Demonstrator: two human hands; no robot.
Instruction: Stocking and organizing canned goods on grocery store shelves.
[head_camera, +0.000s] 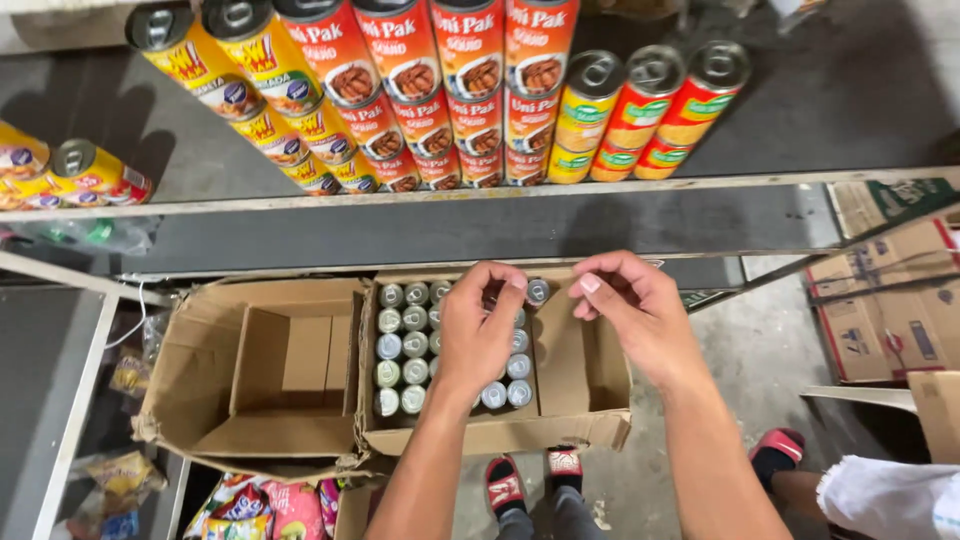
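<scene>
An open cardboard box (580, 390) below me holds several rows of upright silver-topped cans (402, 345). My left hand (480, 325) reaches down over the cans, fingers curled around the tops in the box's far right corner; what it grips is hidden. My right hand (630, 305) hovers above the box's empty right part, fingers loosely bent, holding nothing that I can see.
An empty open cardboard box (270, 375) stands to the left. Above, a shelf (480, 190) carries stacked cans with red and yellow labels (440, 90). More cartons (890, 300) lie right. Another person's foot (780, 455) and white garment show at lower right.
</scene>
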